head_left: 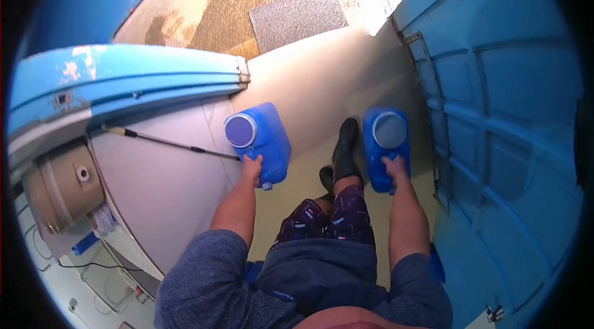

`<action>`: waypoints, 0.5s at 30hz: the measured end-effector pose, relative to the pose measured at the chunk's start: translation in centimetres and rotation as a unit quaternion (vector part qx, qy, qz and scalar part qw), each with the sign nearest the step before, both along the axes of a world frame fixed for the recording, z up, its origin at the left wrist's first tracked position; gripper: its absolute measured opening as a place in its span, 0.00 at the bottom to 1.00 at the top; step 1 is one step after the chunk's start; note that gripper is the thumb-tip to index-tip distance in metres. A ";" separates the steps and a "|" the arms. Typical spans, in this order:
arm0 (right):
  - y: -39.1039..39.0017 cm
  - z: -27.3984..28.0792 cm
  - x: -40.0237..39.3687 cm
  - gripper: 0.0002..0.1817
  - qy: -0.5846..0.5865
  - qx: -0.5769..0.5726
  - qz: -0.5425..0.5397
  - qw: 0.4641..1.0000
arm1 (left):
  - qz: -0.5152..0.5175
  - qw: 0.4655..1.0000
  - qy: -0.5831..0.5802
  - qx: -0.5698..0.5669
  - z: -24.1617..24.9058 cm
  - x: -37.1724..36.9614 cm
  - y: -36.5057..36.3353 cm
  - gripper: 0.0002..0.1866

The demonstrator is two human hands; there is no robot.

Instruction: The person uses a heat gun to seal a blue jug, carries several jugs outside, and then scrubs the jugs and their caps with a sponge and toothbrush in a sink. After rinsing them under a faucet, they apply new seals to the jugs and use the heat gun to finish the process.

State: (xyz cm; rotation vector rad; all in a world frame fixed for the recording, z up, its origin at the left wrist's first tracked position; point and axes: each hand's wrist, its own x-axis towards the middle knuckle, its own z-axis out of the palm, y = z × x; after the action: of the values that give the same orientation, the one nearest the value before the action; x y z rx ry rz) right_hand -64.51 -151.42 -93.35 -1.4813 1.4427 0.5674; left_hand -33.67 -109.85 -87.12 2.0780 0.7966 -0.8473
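Observation:
Two blue plastic water jugs hang at my sides, one in each hand. My left hand (252,168) is closed around the handle of the left water jug (272,134), whose large round cap faces up and whose small spout points toward me. On the other side, my right hand (394,169) grips the handle of the right water jug (376,149), also with a wide round cap on top. Both jugs are held upright, out in front of my hips. The fingers are partly hidden under the handles. Between the jugs, my legs in black rubber boots (346,149) are in mid-stride.
A blue panelled door (513,125) stands along the right. At the left, a blue door frame (154,72) juts in beside a white panel (154,168) with a long pole (167,142). Ahead, past the threshold, a grey mat (300,17) lies on wet-looking ground.

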 end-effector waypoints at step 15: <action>-4.8 -0.7 5.5 0.29 -0.011 -0.235 0.192 0.953 | -0.547 0.827 -0.080 0.104 12.7 5.3 0.6 0.38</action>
State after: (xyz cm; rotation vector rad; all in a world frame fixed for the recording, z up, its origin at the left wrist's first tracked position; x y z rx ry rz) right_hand -59.04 -156.27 -94.03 -2.1692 1.3319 0.4506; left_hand -28.36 -109.24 -74.38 2.7281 -0.5467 -1.1425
